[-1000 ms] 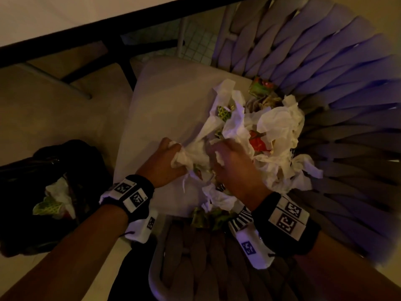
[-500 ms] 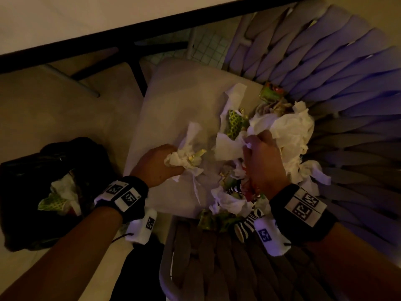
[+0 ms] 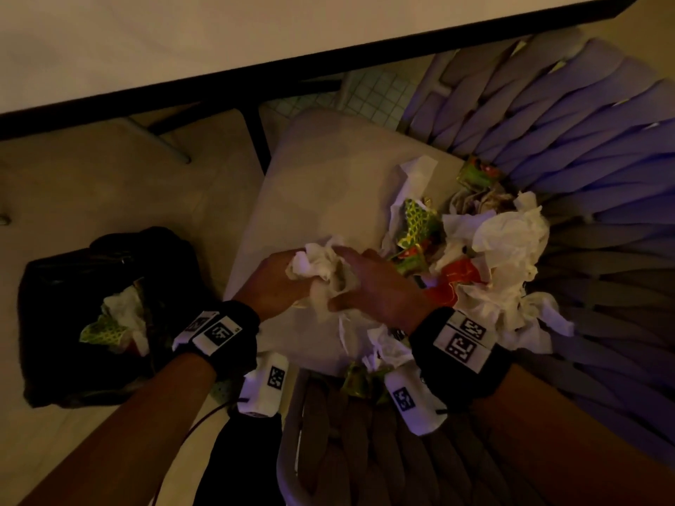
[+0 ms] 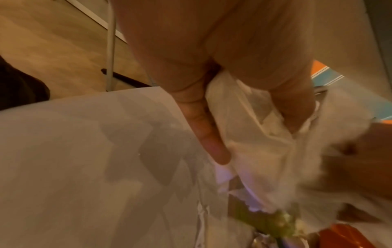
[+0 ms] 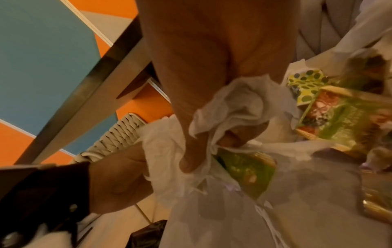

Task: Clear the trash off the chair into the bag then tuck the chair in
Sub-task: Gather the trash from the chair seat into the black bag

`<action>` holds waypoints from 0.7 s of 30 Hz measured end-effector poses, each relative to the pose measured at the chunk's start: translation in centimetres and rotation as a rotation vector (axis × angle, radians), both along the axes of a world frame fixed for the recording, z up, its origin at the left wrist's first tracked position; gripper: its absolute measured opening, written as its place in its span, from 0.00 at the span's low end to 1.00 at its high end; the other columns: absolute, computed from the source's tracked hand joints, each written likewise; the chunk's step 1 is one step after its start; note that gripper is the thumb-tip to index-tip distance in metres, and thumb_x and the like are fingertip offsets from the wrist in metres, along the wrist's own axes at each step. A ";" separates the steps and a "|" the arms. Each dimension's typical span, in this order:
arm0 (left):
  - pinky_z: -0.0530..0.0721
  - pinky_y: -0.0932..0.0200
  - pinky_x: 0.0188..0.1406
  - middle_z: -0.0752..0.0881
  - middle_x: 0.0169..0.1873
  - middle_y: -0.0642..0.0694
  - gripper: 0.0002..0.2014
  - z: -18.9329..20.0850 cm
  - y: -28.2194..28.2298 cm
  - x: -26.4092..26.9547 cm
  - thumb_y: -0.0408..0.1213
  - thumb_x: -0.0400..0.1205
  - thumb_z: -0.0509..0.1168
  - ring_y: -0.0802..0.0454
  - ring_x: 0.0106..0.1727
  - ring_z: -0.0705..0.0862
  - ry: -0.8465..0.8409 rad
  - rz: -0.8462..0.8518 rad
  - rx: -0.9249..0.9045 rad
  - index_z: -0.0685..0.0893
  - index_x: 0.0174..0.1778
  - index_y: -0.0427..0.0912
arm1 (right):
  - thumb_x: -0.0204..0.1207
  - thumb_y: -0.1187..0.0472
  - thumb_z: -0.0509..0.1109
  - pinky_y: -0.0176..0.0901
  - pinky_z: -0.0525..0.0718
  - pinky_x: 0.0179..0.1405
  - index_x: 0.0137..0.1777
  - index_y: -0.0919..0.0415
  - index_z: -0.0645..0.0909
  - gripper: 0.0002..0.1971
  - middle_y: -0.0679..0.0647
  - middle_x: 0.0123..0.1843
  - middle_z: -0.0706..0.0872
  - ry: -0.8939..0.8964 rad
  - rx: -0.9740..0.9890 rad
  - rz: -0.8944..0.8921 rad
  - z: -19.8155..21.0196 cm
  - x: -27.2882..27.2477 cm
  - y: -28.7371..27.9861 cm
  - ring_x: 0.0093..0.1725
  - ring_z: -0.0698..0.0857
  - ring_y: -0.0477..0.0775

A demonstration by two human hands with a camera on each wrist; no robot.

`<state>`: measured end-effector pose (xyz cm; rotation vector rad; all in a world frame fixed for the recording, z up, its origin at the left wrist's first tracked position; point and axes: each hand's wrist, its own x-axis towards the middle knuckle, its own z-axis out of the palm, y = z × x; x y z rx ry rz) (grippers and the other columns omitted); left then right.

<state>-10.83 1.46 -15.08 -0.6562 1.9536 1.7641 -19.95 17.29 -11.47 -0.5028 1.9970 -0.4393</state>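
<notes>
A pile of trash (image 3: 500, 250), made of crumpled white tissues and green, red and spotted wrappers, lies on the right half of the chair's pale cushion (image 3: 328, 177). My left hand (image 3: 292, 277) grips a wad of white tissue (image 3: 317, 266) above the cushion's left part. My right hand (image 3: 345, 283) pinches the same wad from the right, so both hands meet on it. The left wrist view shows fingers (image 4: 203, 134) curled round the tissue (image 4: 250, 134). In the right wrist view the thumb presses tissue (image 5: 233, 107) against the fingers. The black bag (image 3: 58, 286) stands open on the floor to the left.
The chair has a woven purple-grey backrest (image 3: 584, 147) at right and a woven arm (image 3: 350, 451) near me. A white table with a dark edge (image 3: 328, 56) runs across the top, its dark legs beside the chair. Tissue and a green wrapper (image 3: 106, 330) lie inside the bag.
My right hand has left the pile and moved left to the wad in my left hand. Both hands now hold that tissue together.
</notes>
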 end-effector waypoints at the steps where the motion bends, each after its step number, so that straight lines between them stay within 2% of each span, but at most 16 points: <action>1: 0.82 0.65 0.50 0.89 0.48 0.55 0.19 0.1 -0.1 0.0 0.55 0.64 0.73 0.65 0.49 0.86 -0.020 0.003 0.008 0.85 0.50 0.55 | 0.61 0.50 0.80 0.50 0.78 0.64 0.69 0.53 0.72 0.35 0.61 0.60 0.75 0.030 0.034 0.040 -0.4 0.0 -0.4 0.63 0.78 0.64; 2: 0.82 0.65 0.48 0.89 0.46 0.55 0.18 0.1 -0.1 0.1 0.55 0.64 0.73 0.64 0.47 0.86 -0.041 0.009 0.012 0.85 0.47 0.54 | 0.62 0.50 0.80 0.44 0.77 0.58 0.62 0.55 0.77 0.28 0.60 0.55 0.75 0.042 0.045 0.062 -0.5 0.0 -0.7 0.60 0.79 0.63; 4: 0.79 0.71 0.42 0.86 0.40 0.59 0.10 0.1 -0.8 0.3 0.47 0.70 0.75 0.69 0.40 0.84 -0.054 -0.001 -0.014 0.82 0.42 0.55 | 0.67 0.53 0.77 0.36 0.71 0.49 0.57 0.60 0.80 0.20 0.62 0.55 0.77 0.029 0.001 0.064 -0.4 0.1 -1.4 0.59 0.79 0.62; 6: 0.77 0.75 0.38 0.87 0.35 0.62 0.09 0.0 -1.9 0.8 0.41 0.74 0.74 0.72 0.38 0.83 -0.043 -0.005 -0.056 0.80 0.40 0.58 | 0.71 0.57 0.74 0.39 0.71 0.47 0.56 0.64 0.79 0.17 0.66 0.58 0.80 0.046 -0.053 0.094 -0.3 0.5 -2.5 0.58 0.80 0.64; 8: 0.79 0.69 0.38 0.87 0.34 0.64 0.07 -0.2 -3.4 1.9 0.48 0.73 0.73 0.68 0.38 0.84 -0.032 0.041 -0.088 0.80 0.39 0.58 | 0.73 0.59 0.72 0.45 0.75 0.48 0.54 0.66 0.77 0.14 0.66 0.57 0.83 0.075 -0.096 0.135 0.0 1.2 -4.5 0.57 0.82 0.65; 10: 0.83 0.56 0.45 0.89 0.40 0.53 0.17 -0.5 -5.1 3.4 0.58 0.68 0.69 0.54 0.45 0.87 -0.038 0.113 -0.088 0.82 0.43 0.50 | 0.74 0.60 0.70 0.47 0.76 0.47 0.54 0.65 0.76 0.12 0.66 0.56 0.85 0.083 -0.130 0.163 -0.2 2.2 -6.8 0.56 0.83 0.65; 11: 0.84 0.53 0.49 0.89 0.44 0.47 0.23 -0.6 -6.3 4.5 0.60 0.67 0.68 0.49 0.48 0.88 -0.048 0.153 -0.084 0.82 0.47 0.46 | 0.75 0.60 0.69 0.46 0.76 0.46 0.54 0.65 0.76 0.12 0.65 0.55 0.84 0.081 -0.145 0.182 -0.5 3.0 -8.5 0.56 0.83 0.65; 13: 0.84 0.51 0.53 0.89 0.49 0.43 0.28 -0.5 -8.9 6.5 0.61 0.67 0.65 0.49 0.50 0.88 -0.064 0.200 -0.091 0.83 0.53 0.43 | 0.76 0.59 0.68 0.47 0.77 0.47 0.56 0.65 0.75 0.13 0.66 0.56 0.84 0.084 -0.173 0.216 -1.2 4.8 -12.1 0.56 0.83 0.65; 15: 0.83 0.52 0.53 0.88 0.49 0.46 0.24 -0.6 -11.5 8.7 0.58 0.70 0.64 0.54 0.50 0.86 -0.094 0.220 -0.140 0.83 0.54 0.44 | 0.77 0.59 0.68 0.47 0.77 0.48 0.59 0.66 0.75 0.14 0.66 0.57 0.84 0.070 -0.187 0.229 -2.1 6.7 -15.7 0.56 0.83 0.65; 17: 0.79 0.64 0.47 0.85 0.46 0.54 0.10 -0.9 -14.8 11.7 0.49 0.77 0.66 0.67 0.47 0.83 -0.124 0.277 -0.186 0.82 0.52 0.51 | 0.78 0.59 0.66 0.45 0.76 0.49 0.62 0.66 0.74 0.16 0.66 0.60 0.83 0.050 -0.184 0.268 -3.2 9.3 -20.0 0.59 0.82 0.65; 18: 0.76 0.69 0.42 0.83 0.45 0.58 0.06 -1.2 -16.6 13.6 0.44 0.80 0.66 0.70 0.45 0.82 -0.148 0.298 -0.208 0.80 0.52 0.53 | 0.78 0.60 0.66 0.46 0.76 0.50 0.63 0.66 0.74 0.16 0.66 0.61 0.82 0.036 -0.176 0.299 -3.9 10.9 -22.3 0.60 0.82 0.65; 19: 0.74 0.69 0.40 0.82 0.45 0.57 0.06 -1.4 -18.0 15.1 0.41 0.82 0.65 0.67 0.46 0.81 -0.176 0.301 -0.235 0.79 0.54 0.51 | 0.79 0.62 0.65 0.46 0.76 0.50 0.64 0.66 0.74 0.16 0.66 0.61 0.82 0.027 -0.163 0.321 -4.7 12.2 -24.0 0.61 0.81 0.65; 21: 0.76 0.60 0.47 0.81 0.51 0.48 0.15 -2.4 -21.5 18.7 0.41 0.82 0.64 0.53 0.54 0.80 -0.201 0.280 -0.332 0.78 0.63 0.41 | 0.79 0.63 0.63 0.46 0.75 0.50 0.65 0.65 0.74 0.15 0.65 0.62 0.81 0.004 -0.156 0.343 -6.5 15.4 -27.9 0.61 0.81 0.64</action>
